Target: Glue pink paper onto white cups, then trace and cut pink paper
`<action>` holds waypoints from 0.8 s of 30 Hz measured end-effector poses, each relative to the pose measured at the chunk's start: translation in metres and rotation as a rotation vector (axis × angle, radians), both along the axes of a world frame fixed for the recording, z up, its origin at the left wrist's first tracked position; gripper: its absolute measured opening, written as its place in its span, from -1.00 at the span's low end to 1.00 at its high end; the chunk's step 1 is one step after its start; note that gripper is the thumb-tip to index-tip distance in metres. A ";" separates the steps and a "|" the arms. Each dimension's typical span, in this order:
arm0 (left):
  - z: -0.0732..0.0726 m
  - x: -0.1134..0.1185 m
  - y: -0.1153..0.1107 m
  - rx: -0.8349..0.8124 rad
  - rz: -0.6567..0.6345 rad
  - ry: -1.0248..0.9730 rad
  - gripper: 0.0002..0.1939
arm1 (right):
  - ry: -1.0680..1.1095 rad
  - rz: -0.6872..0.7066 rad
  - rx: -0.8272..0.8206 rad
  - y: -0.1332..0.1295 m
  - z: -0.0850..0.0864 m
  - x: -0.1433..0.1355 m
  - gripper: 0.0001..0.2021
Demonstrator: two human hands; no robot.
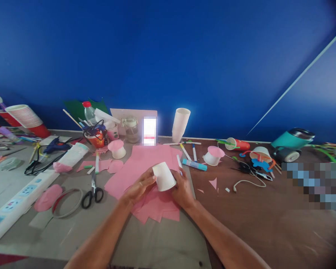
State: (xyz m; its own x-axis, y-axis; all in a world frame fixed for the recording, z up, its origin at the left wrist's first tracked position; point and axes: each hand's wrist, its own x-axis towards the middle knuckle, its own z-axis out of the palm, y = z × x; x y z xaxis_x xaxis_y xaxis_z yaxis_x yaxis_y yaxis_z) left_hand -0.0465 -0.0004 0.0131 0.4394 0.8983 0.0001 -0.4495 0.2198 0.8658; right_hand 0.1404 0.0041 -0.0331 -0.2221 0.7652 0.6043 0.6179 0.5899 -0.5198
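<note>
A plain white paper cup is held upside down and slightly tilted between both hands. My left hand is closed on its left side, with the thumb against the wall. On the cup's lower right, my right hand grips near the rim; its fingers are partly hidden. A white marker shows just above the right hand, and I cannot tell whether the hand touches it. Beneath the cup lie overlapping sheets of pink paper.
Black-handled scissors, a tape roll and a white power strip lie left. Pink-topped cups stand on either side. Behind are a cup stack and a glass jar. A blue glue stick and teal tumbler are right.
</note>
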 end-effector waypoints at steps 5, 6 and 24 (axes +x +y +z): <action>-0.001 -0.001 0.002 -0.030 0.027 0.021 -0.45 | -0.027 -0.002 0.005 -0.001 -0.001 -0.001 -0.32; 0.000 -0.001 0.002 -0.027 0.034 0.019 -0.44 | -0.032 -0.005 0.005 -0.001 0.000 -0.001 -0.32; -0.008 0.001 0.005 0.255 0.534 0.346 -0.40 | -0.025 -0.021 0.059 -0.002 0.009 -0.002 -0.74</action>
State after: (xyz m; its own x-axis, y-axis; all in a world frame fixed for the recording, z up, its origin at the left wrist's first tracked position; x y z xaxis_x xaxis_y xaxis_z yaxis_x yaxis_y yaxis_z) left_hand -0.0453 0.0049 0.0056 -0.0513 0.9824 0.1795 -0.1275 -0.1847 0.9745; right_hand 0.1383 0.0020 -0.0241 -0.2217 0.7330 0.6431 0.6430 0.6057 -0.4687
